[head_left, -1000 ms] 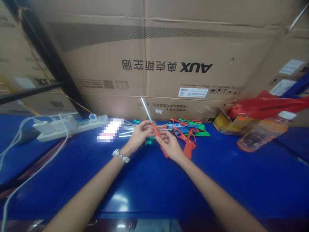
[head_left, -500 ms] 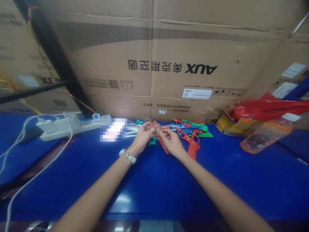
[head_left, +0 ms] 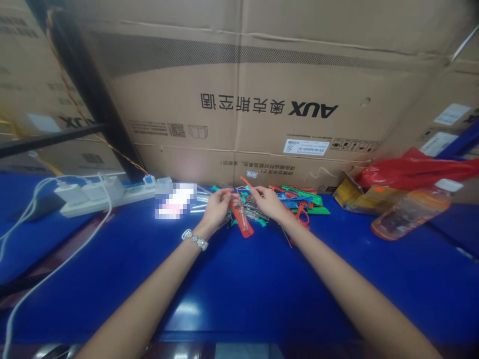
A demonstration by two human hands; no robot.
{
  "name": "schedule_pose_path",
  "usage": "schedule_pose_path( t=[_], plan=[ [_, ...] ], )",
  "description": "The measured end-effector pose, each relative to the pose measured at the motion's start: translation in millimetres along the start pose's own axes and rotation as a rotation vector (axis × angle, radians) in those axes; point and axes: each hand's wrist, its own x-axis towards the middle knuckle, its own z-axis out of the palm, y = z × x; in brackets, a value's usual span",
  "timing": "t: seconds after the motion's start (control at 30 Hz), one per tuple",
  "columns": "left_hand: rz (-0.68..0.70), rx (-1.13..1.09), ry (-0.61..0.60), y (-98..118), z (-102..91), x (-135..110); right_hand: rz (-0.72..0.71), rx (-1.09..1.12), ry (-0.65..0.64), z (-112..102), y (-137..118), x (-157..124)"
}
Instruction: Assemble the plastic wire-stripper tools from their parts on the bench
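My left hand (head_left: 217,208) is closed on the end of a long red plastic shell (head_left: 245,227), which slants down toward me with a pale, narrow part lying inside it. Pinched in my right hand (head_left: 268,200) is a thin red plastic piece (head_left: 245,182), apart from the shell and tilted up to the left. A thin light strand shows between the two hands. Behind and under them lies a heap of small metal parts (head_left: 258,213) with green plastic bits. Flat red, blue and green plastic parts (head_left: 314,197), some shaped like toy pistols, lie right of my right hand.
The blue table (head_left: 224,289) runs up to a large cardboard box (head_left: 168,75). To the left are a white power strip (head_left: 112,197) with cables and a blurred-out bright object (head_left: 175,201). A tilted bottle (head_left: 411,212), a small carton (head_left: 350,192) and a red bag (head_left: 419,167) sit right.
The two red pieces, together before, are now apart. My right hand has lifted the thin piece up and right, while the shell stays in my left hand with its inside showing.
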Motion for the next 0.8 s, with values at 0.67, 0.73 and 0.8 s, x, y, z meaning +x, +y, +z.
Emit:
schedule_pose_path(
  t=[0.67, 0.73, 0.8],
  plan=[
    [0.165, 0.53, -0.116, 24.1, 15.9, -3.7, -0.117, 0.182, -0.023, 15.6, 3.6, -29.7],
    [0.129, 0.466, -0.114, 24.3, 20.1, -0.4, -0.13, 0.167, -0.01, 15.2, 2.5, -30.8],
    [0.083, 0.387, -0.132, 23.4, 23.0, 2.9, -0.13, 0.162, -0.008, 15.3, 4.9, -31.0]
  ],
)
